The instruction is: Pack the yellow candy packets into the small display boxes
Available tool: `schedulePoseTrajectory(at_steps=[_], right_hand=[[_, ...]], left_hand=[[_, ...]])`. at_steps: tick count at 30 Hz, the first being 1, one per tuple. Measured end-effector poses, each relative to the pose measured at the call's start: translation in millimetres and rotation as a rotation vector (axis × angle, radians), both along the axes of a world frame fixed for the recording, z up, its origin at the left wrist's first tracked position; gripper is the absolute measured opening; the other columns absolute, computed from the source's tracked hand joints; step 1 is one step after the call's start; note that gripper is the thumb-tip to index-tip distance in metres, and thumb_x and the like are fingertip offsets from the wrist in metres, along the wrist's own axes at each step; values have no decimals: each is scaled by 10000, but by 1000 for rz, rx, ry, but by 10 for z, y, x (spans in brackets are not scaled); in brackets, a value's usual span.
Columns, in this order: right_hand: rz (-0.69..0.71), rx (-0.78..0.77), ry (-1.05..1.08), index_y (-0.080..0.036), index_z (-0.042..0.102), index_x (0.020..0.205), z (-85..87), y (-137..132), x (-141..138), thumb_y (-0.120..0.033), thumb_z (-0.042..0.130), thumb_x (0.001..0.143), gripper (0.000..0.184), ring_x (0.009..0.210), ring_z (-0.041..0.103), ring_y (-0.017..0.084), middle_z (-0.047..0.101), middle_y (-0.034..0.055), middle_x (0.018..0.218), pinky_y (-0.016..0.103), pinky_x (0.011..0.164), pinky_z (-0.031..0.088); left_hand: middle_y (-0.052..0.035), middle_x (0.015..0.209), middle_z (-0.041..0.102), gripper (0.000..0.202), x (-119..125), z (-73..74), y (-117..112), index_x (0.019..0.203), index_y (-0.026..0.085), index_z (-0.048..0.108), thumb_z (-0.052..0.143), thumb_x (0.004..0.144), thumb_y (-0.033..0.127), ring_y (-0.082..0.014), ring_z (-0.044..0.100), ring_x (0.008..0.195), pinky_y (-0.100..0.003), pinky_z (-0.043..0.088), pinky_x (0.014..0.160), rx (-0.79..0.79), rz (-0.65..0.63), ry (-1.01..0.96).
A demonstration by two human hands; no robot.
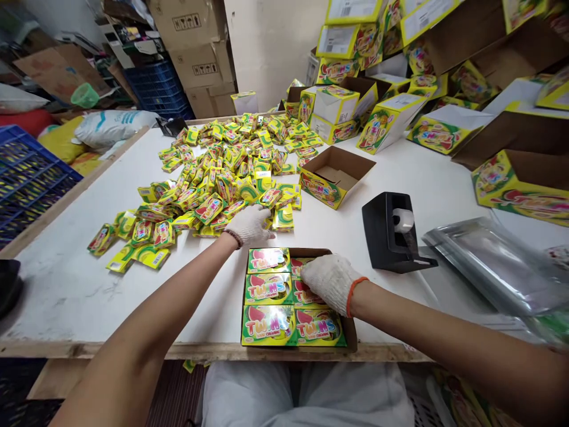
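My left hand (pixel 251 226), in a white knit glove, reaches to the near edge of a heap of small yellow-green candy boxes (pixel 211 207). Its thumb stands apart from the fingers, and nothing shows in its grasp. In front of me an open carton (pixel 351 332) holds rows of "Twins" candy boxes (pixel 269 325), lying face up in two columns. My right hand (pixel 333 281), gloved with an orange cuff, is over the carton's right column. Its fingers are bent together on a candy box (pixel 304 290) there, which they partly cover.
An empty display carton (pixel 335 175) stands beyond the right hand, with a black tape dispenser (pixel 389 234) nearer. Clear plastic sheets (pixel 493 267) lie at right. More display cartons (pixel 338 107) pile up at the back right. A blue crate (pixel 33 178) stands left of the table.
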State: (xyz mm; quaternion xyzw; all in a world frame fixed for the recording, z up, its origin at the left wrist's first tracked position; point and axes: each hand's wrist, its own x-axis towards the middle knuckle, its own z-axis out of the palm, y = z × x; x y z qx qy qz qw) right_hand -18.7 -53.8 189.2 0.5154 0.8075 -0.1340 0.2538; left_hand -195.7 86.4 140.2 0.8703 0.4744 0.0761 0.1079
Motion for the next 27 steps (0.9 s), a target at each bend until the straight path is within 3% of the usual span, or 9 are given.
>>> schedulePoseTrajectory(at_steps=[4, 7, 9, 12, 14, 17, 22, 25, 27], right_hand=[[-19, -12, 148, -129, 714, 1076, 70, -17, 175, -113, 585, 830, 278, 1018, 681, 292, 727, 166, 1109, 338, 798, 516], [-219, -13, 465, -170, 708, 936, 131, -2, 358, -173, 529, 866, 192, 852, 640, 176, 725, 59, 942, 242, 704, 465], [-357, -21, 677, -166, 689, 811, 164, 1, 425, -232, 491, 887, 222, 733, 581, 144, 671, 20, 769, 228, 640, 436], [-521, -129, 918, -144, 668, 743, 197, -7, 365, -308, 481, 902, 295, 671, 543, 134, 637, 25, 718, 229, 587, 437], [-624, -191, 1093, -122, 686, 893, 213, -14, 248, -336, 459, 931, 314, 672, 552, 128, 673, 52, 821, 227, 588, 461], [-727, -136, 1321, -111, 617, 1191, 240, -2, 123, -385, 435, 964, 400, 685, 572, 130, 697, 80, 949, 235, 612, 491], [-563, 63, 1260, -126, 580, 1255, 300, 129, 366, -248, 557, 865, 409, 868, 628, 167, 704, 77, 1041, 260, 760, 517], [-344, 166, 906, -154, 624, 1166, 315, 251, 590, -159, 570, 812, 358, 896, 615, 173, 707, 50, 1004, 259, 781, 484], [-211, 168, 603, -180, 669, 1083, 316, 329, 635, -140, 576, 803, 298, 890, 616, 177, 716, 39, 985, 248, 748, 452]], left_hand=[[-175, 1197, 603, 394, 194, 49, 19, 1156, 141, 627, 690, 769, 174, -325, 623, 1080, -418, 504, 906, 20, 157, 131], [-146, 1097, 634, 242, 94, 173, 12, 1080, 130, 631, 561, 851, 101, -283, 633, 1050, -393, 488, 911, 60, 220, 64], [-105, 1008, 657, 146, -8, 307, -58, 997, 161, 638, 575, 865, 148, -257, 633, 1000, -378, 491, 901, 110, 314, -183], [-37, 888, 656, 146, -33, 505, -357, 906, 208, 612, 689, 812, 287, -202, 629, 846, -333, 519, 789, 61, 403, -848], [-10, 861, 635, 238, 74, 580, -662, 906, 215, 577, 722, 786, 361, -163, 610, 761, -296, 513, 700, -77, 368, -1192], [21, 821, 587, 340, 291, 591, -1105, 880, 214, 527, 778, 726, 385, -122, 565, 704, -251, 481, 649, -212, 348, -1365], [-12, 868, 621, 265, 273, 496, -1480, 894, 221, 531, 695, 812, 412, -167, 612, 795, -308, 520, 746, -229, 270, -1069], [-106, 1099, 672, 227, 100, 366, -1590, 959, 207, 614, 661, 836, 393, -282, 622, 1060, -456, 509, 945, -64, 71, -612], [-164, 1308, 621, 366, 17, 258, -1654, 1114, 183, 640, 699, 808, 375, -362, 545, 1248, -564, 411, 1087, 34, -38, -339]])
